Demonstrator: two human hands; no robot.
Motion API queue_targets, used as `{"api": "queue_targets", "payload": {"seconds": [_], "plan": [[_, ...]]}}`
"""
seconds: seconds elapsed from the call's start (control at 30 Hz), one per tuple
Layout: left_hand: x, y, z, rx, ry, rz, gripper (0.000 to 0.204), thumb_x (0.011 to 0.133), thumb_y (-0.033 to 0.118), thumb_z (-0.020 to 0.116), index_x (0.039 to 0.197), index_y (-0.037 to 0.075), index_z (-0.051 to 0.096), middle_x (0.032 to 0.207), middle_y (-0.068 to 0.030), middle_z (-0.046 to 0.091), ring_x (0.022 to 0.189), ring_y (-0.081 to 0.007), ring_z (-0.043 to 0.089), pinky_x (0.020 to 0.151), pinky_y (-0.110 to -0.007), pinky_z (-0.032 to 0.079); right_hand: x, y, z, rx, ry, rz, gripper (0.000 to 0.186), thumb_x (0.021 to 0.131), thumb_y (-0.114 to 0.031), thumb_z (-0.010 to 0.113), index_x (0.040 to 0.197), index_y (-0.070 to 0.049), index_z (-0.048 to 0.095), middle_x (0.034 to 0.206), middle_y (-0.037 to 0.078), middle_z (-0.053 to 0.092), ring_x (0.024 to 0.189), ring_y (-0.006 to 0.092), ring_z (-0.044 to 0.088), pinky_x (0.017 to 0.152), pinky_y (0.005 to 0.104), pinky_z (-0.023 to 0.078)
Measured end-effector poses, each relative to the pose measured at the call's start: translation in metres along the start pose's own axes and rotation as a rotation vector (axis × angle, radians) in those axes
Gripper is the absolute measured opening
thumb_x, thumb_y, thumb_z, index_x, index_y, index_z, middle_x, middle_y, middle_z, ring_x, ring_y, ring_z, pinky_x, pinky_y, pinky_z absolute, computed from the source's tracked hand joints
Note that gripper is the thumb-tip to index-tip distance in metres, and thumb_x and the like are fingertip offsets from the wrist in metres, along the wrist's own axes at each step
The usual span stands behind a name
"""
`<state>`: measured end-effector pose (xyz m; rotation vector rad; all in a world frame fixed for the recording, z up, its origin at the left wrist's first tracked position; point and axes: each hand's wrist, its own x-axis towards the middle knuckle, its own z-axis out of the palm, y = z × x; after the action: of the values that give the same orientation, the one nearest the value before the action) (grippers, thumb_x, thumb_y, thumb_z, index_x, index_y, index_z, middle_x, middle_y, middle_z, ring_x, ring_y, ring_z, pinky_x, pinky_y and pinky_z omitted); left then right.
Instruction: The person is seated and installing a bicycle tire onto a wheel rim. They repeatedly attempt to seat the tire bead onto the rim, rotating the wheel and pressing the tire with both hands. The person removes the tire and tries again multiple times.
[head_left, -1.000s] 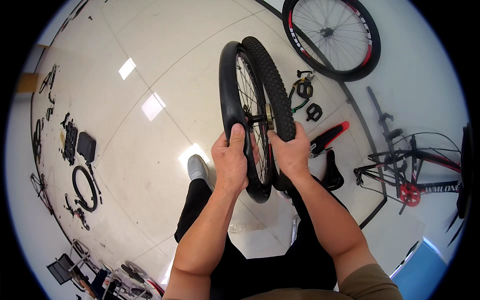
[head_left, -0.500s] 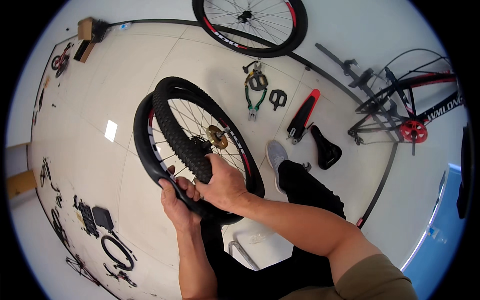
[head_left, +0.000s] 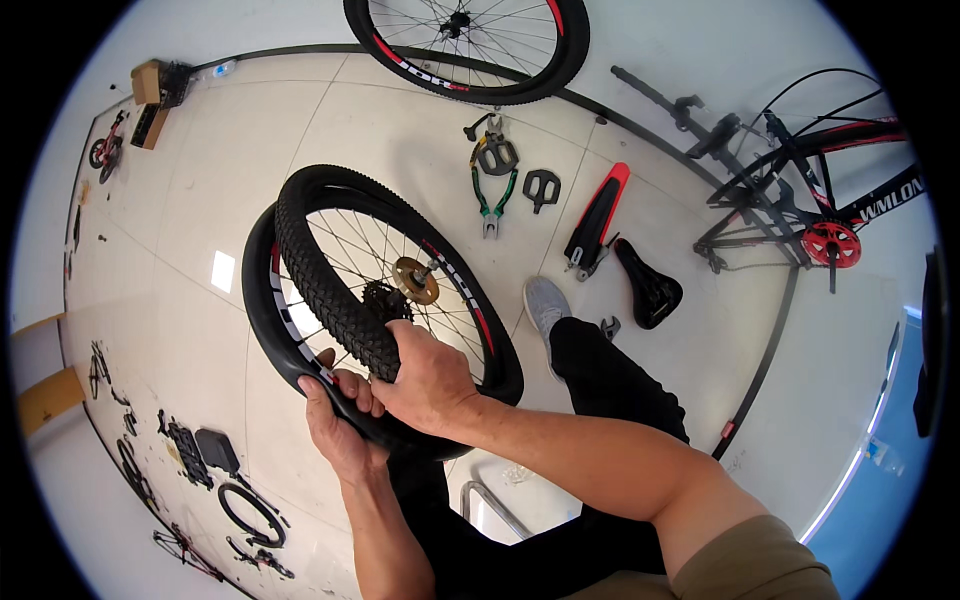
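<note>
A bicycle wheel (head_left: 283, 318) with a red and white marked rim leans in front of me, its hub bearing a gold disc (head_left: 415, 281) and black sprockets (head_left: 380, 303). The knobby tyre (head_left: 318, 275) is off the rim on the left side and crosses over the spokes. A smooth black inner tube (head_left: 262, 315) seems to lie along the rim there. My right hand (head_left: 428, 380) is closed round the lower part of the tyre. Beside it, my left hand (head_left: 345, 425) is closed on the rim and tube, thumb on the outside. Their grip hides the lower left rim.
Pliers (head_left: 491, 205), pedals (head_left: 542, 190), a black-and-red mudguard (head_left: 600, 215), a saddle (head_left: 648, 285) and a wrench head (head_left: 610, 327) lie on the floor. Another wheel (head_left: 570, 60) and a bicycle frame (head_left: 830, 170) stand by the wall. Several bicycle parts (head_left: 250, 515) lie at left.
The view has shifted slightly. The wheel and both hands appear a little further left and lower, with both grips kept; the tyre still crosses the spokes.
</note>
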<state>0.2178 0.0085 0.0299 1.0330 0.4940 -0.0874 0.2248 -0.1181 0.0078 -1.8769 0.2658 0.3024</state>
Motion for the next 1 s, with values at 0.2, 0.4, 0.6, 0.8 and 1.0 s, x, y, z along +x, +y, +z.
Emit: {"api": "queue_targets", "payload": {"seconds": [0.2,0.4,0.6,0.8,1.0], "plan": [[0.002,0.003,0.002,0.168,-0.015,0.055,0.044,0.11,0.042,0.047,0.121,0.0,0.051,0.075,-0.0043,0.051,0.059,-0.014,0.049,0.053,-0.028,0.045,0.002,-0.001,-0.003,-0.017,-0.027,0.027,0.046,0.078,-0.021,0.078,0.111,0.001,0.054,0.094,0.021,0.067,0.086,0.0407,0.07,0.076,0.0478,0.056],[0.006,0.003,0.005,0.261,-0.011,0.066,0.04,0.109,0.042,0.049,0.115,0.003,0.054,0.071,-0.0049,0.054,0.053,-0.0141,0.049,0.051,-0.026,0.041,0.005,-0.006,-0.011,-0.115,-0.069,0.026,0.046,0.076,-0.023,0.078,0.105,0.003,0.053,0.084,0.021,0.069,0.079,0.0415,0.071,0.074,0.0483,0.057],[0.007,0.0,0.004,0.211,-0.017,0.046,0.039,0.109,0.04,0.05,0.115,0.001,0.054,0.071,-0.0063,0.055,0.053,-0.0148,0.053,0.049,-0.028,0.046,0.004,-0.01,-0.022,-0.093,-0.091,0.025,0.046,0.076,-0.025,0.078,0.104,0.003,0.054,0.082,0.021,0.07,0.08,0.0396,0.072,0.074,0.0485,0.056],[0.009,0.0,0.001,0.18,-0.055,0.012,0.038,0.109,0.04,0.05,0.114,0.002,0.054,0.072,-0.0068,0.055,0.056,-0.0163,0.053,0.053,-0.028,0.044,0.006,-0.01,-0.023,-0.145,-0.113,0.04,0.047,0.076,-0.025,0.078,0.105,0.003,0.054,0.082,0.021,0.071,0.081,0.0402,0.072,0.075,0.0489,0.056],[0.014,0.005,0.014,0.192,-0.021,-0.035,0.037,0.109,0.039,0.051,0.113,0.002,0.055,0.072,-0.0074,0.056,0.058,-0.0172,0.053,0.056,-0.028,0.045,0.012,-0.012,-0.028,-0.088,-0.128,0.056,0.048,0.074,-0.025,0.078,0.107,0.002,0.057,0.083,0.021,0.071,0.084,0.0403,0.072,0.079,0.0495,0.056]]}}
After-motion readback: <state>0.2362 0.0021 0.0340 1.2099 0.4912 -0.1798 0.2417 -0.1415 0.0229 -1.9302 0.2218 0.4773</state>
